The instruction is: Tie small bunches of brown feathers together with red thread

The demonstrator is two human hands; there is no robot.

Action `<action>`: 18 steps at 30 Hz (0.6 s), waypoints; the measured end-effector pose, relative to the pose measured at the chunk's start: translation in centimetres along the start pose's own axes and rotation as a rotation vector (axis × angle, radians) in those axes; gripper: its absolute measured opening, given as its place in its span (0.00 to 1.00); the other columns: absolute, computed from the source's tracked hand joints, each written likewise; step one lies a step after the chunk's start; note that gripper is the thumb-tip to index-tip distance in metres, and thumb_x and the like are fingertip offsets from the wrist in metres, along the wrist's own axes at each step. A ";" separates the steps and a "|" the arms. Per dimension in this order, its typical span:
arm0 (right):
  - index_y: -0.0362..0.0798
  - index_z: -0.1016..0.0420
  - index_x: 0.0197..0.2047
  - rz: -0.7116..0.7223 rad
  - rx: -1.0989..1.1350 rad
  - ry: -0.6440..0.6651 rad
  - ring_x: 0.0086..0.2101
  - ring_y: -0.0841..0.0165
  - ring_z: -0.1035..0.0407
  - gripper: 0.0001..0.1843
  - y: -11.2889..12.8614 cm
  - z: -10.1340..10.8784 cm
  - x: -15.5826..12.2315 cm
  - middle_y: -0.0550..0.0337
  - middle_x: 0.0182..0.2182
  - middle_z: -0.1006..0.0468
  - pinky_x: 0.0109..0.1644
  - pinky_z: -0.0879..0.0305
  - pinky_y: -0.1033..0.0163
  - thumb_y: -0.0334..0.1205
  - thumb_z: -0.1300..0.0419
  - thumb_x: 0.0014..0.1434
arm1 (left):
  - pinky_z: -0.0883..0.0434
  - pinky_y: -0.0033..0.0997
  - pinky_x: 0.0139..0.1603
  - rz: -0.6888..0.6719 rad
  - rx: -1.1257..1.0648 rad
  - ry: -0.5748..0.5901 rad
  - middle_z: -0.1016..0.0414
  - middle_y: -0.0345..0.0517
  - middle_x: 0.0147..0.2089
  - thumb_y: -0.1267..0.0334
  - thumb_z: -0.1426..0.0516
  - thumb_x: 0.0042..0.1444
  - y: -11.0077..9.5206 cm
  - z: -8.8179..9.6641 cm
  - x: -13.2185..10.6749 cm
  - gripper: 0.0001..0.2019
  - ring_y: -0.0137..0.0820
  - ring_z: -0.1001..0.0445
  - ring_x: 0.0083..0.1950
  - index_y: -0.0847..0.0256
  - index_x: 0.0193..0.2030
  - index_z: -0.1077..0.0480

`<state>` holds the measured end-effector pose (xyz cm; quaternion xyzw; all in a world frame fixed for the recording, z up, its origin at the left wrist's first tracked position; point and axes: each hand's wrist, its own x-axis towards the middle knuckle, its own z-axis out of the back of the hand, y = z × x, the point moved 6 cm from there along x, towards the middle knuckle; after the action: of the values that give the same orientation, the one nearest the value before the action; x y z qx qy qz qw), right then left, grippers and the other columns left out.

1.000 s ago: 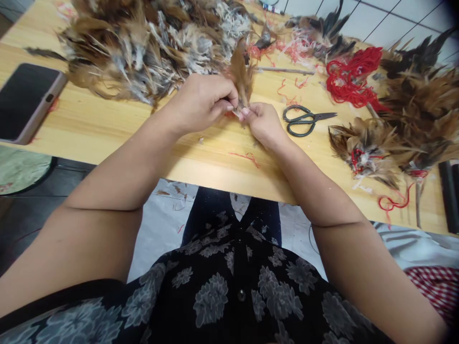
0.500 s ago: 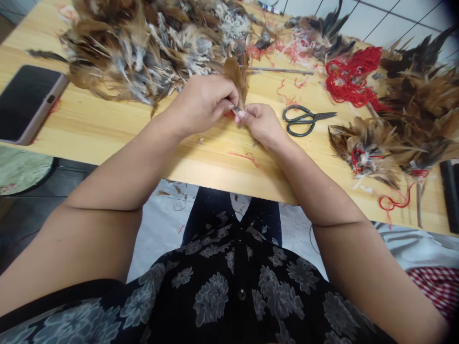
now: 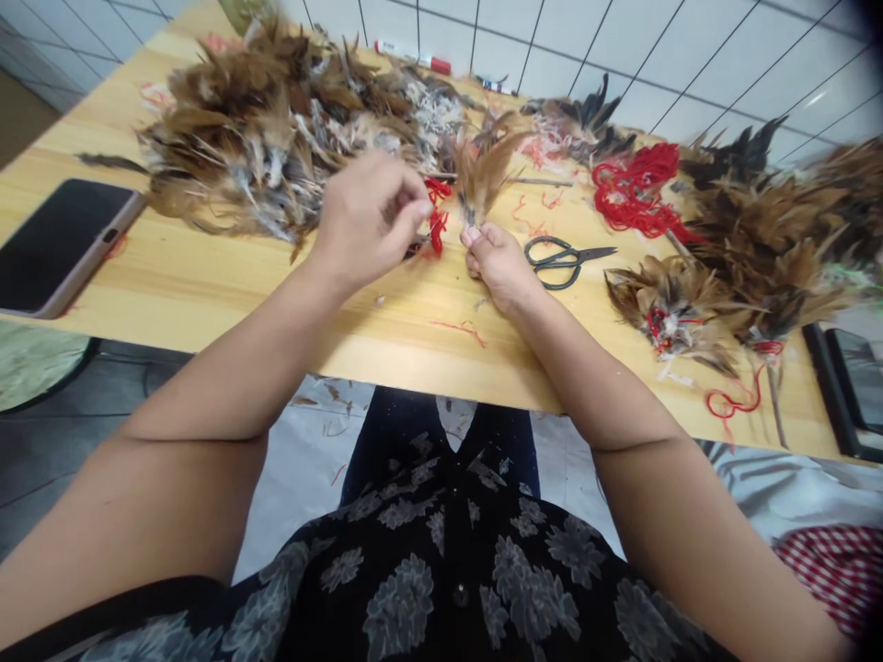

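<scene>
My right hand point(image 3: 498, 262) pinches the base of a small bunch of brown feathers point(image 3: 483, 179), whose tips fan upward above the thumb. Further left, my left hand point(image 3: 372, 216) is apart from that bunch, with its thumb and forefinger brought together. Whatever may be between those fingertips is too small to tell. Red yarn point(image 3: 438, 221) lies just beyond the left fingertips, partly hidden by them. A pair of black-handled scissors point(image 3: 562, 262) rests beside my right hand.
A large heap of brown and grey feathers point(image 3: 255, 138) spreads over the back left. Nearby are a phone point(image 3: 62, 241), a tangle of red yarn point(image 3: 638, 188), a tied feather cluster point(image 3: 672, 313) and markers point(image 3: 414, 57). The table's front edge point(image 3: 428, 393) runs before my body.
My hands have separated: the left has moved away leftward from the feathers, while the right keeps hold of them. The view has tilted up, showing more of the tiled wall.
</scene>
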<state>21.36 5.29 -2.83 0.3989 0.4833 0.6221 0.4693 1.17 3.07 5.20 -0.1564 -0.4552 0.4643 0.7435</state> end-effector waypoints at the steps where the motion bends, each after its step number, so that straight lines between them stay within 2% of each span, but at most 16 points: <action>1: 0.58 0.42 0.39 -0.027 0.019 -0.003 0.31 0.69 0.48 0.23 -0.1 0.1 0.0 0.70 0.30 0.42 0.38 0.44 0.64 0.50 0.42 0.89 | 0.20 0.58 0.71 0.051 -0.076 0.071 0.14 0.51 0.45 0.45 0.26 0.69 0.4 -0.7 0.0 0.14 0.55 0.19 0.57 0.48 0.40 0.18; 4: 0.58 0.41 0.38 -0.066 0.043 0.022 0.31 0.68 0.47 0.24 0.2 -0.3 -0.5 0.70 0.28 0.42 0.37 0.43 0.63 0.54 0.40 0.88 | 0.18 0.47 0.54 0.207 -0.283 0.236 0.16 0.47 0.37 0.46 0.24 0.66 1.3 -2.9 -0.3 0.15 0.50 0.16 0.48 0.53 0.38 0.16; 7: 0.58 0.39 0.37 -0.004 0.014 0.059 0.32 0.66 0.45 0.27 1.0 -0.9 -1.3 0.68 0.28 0.39 0.40 0.38 0.62 0.61 0.37 0.86 | 0.22 0.39 0.43 0.325 -0.435 0.277 0.18 0.45 0.33 0.47 0.22 0.66 1.7 -4.1 -0.6 0.18 0.44 0.16 0.40 0.56 0.36 0.17; 11: 0.57 0.34 0.37 0.028 -0.033 0.093 0.34 0.64 0.43 0.28 1.4 -1.4 -1.6 0.66 0.30 0.38 0.42 0.36 0.60 0.66 0.36 0.83 | 0.22 0.37 0.39 0.390 -0.571 0.234 0.18 0.46 0.33 0.46 0.18 0.67 1.7 -4.6 -0.8 0.23 0.40 0.16 0.36 0.57 0.35 0.20; 18: 0.55 0.28 0.37 0.051 -0.062 0.143 0.36 0.64 0.40 0.26 1.5 -2.0 -1.6 0.67 0.30 0.37 0.46 0.34 0.59 0.63 0.35 0.82 | 0.19 0.37 0.42 0.430 -0.644 0.267 0.19 0.44 0.32 0.52 0.15 0.64 2.2 -5.7 -0.8 0.24 0.43 0.12 0.39 0.57 0.35 0.22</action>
<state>19.56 3.17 -1.82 0.3511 0.4857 0.6755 0.4296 4.52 4.60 0.30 -0.5318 -0.4337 0.4185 0.5950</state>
